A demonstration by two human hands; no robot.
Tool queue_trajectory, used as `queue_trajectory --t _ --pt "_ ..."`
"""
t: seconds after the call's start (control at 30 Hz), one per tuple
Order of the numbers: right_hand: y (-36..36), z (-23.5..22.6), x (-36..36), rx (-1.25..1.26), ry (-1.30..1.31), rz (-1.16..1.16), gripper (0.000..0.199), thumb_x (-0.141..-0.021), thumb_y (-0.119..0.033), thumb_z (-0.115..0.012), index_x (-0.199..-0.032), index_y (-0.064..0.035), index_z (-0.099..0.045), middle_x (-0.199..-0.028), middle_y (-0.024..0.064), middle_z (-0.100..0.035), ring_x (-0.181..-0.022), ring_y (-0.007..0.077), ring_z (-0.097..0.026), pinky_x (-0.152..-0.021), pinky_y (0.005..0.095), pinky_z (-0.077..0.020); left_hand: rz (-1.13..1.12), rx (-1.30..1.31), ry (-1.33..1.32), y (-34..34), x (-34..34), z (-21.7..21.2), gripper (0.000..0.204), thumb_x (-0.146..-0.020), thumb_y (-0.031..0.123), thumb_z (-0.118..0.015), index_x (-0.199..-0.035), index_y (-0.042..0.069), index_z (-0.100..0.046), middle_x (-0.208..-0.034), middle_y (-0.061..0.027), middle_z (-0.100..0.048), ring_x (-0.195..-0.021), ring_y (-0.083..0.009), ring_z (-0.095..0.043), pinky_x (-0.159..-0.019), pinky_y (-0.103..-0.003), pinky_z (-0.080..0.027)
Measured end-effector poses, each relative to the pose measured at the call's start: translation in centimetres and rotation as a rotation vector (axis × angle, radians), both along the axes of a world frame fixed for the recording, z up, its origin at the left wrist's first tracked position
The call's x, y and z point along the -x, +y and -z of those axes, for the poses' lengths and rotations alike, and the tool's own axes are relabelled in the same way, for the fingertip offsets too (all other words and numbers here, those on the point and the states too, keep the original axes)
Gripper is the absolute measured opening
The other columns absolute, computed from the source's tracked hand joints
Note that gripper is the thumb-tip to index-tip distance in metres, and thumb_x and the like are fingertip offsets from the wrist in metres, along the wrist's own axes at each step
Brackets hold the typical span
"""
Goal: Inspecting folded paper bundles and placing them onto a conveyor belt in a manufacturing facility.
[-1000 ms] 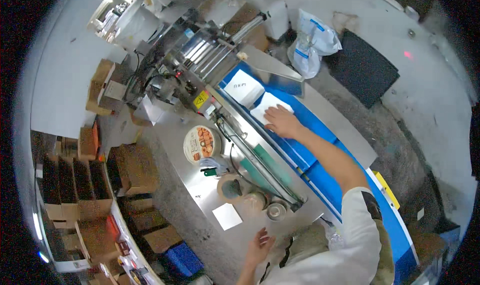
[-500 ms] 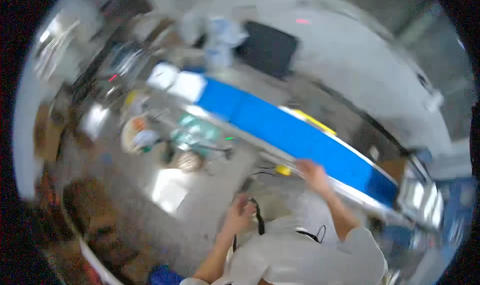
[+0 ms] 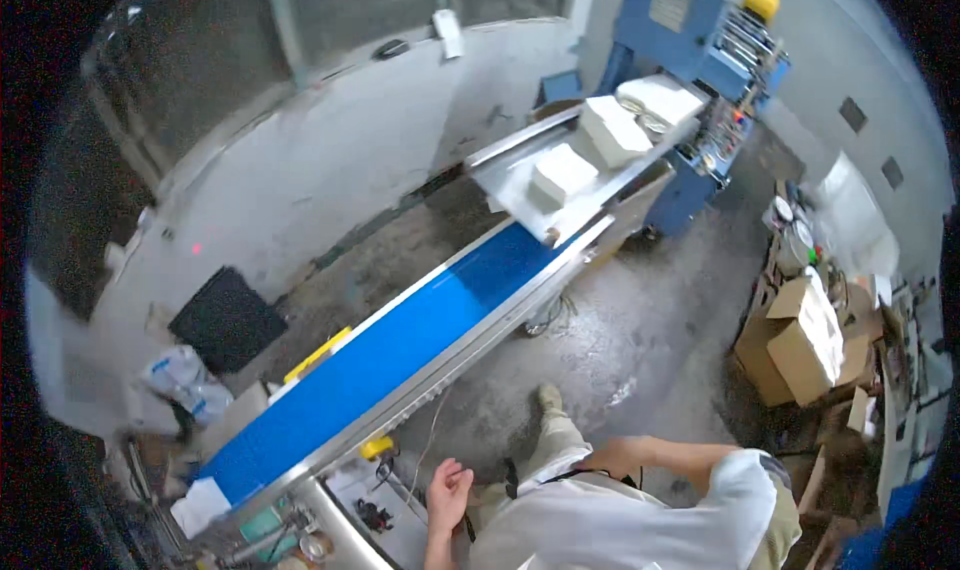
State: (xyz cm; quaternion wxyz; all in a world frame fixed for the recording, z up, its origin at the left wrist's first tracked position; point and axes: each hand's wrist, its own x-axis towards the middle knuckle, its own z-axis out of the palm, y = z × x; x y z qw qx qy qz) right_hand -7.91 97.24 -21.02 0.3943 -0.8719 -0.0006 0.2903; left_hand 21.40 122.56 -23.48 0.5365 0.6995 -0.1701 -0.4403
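My left hand (image 3: 451, 495) hangs beside the near edge of the blue conveyor belt (image 3: 400, 340), below a yellow box (image 3: 377, 447). Its fingers are loosely bent and slightly apart, and I see nothing in them. My right hand (image 3: 612, 457) rests against my waist at the hem of the white shirt (image 3: 640, 530). The fingers of that hand are hidden, so whether they hold anything does not show. On the belt's lower left end lies a stack of white sheets (image 3: 200, 508).
A metal tray (image 3: 520, 180) at the belt's far end carries white stacks (image 3: 612, 130). Beyond stands a blue machine (image 3: 665, 20). Cardboard boxes (image 3: 800, 345) sit on the right. A black mat (image 3: 228, 318) and a plastic bag (image 3: 190, 382) lie left of the belt.
My view has swung to the right, bringing the tray, the blue machine and the boxes into sight. My right hand has moved from beside the belt's edge to my waist.
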Motion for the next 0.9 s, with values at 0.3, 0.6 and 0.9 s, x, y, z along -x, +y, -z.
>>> queue_trajectory --t 0.3,0.6,0.9 --pt "-28.2 -5.2 -1.3 0.139 -0.307 0.847 0.047 -0.086 -0.025 -0.064 -0.126 -0.0017 -0.055 -0.118 0.0195 -0.062 -0.102 0.0361 -0.062 -0.087 0.0395 -0.0500 -0.029 0.121 -0.001 -33.9 -0.9 -5.6 0.043 -0.092 0.021 -0.064 -0.126 -0.001 -0.052 -0.115 -0.0105 -0.062 -0.100 -0.0168 -0.061 -0.082 -0.028 -0.050" --pt "-54.6 -6.1 -16.5 0.154 -0.837 1.232 0.057 -0.087 -0.034 -0.064 -0.128 0.0030 -0.051 -0.130 0.0227 -0.053 -0.118 0.0365 -0.054 -0.099 0.0402 -0.0431 -0.182 -0.007 0.061 -54.1 -3.4 -9.1 0.082 -0.088 0.051 -0.061 -0.143 -0.001 -0.030 -0.146 -0.0250 -0.033 -0.133 -0.0365 -0.037 -0.105 -0.048 -0.034" --pt "-54.1 -3.5 -23.5 -0.034 -0.622 0.956 0.051 -0.082 -0.035 -0.062 -0.118 0.0000 -0.055 -0.113 0.0256 -0.060 -0.105 0.0411 -0.057 -0.091 0.0443 -0.0465 -0.154 -0.020 0.248 -58.3 -6.5 -5.4 0.074 -0.088 0.056 -0.059 -0.138 0.006 -0.040 -0.135 -0.0146 -0.050 -0.125 -0.0283 -0.047 -0.102 -0.049 -0.036"
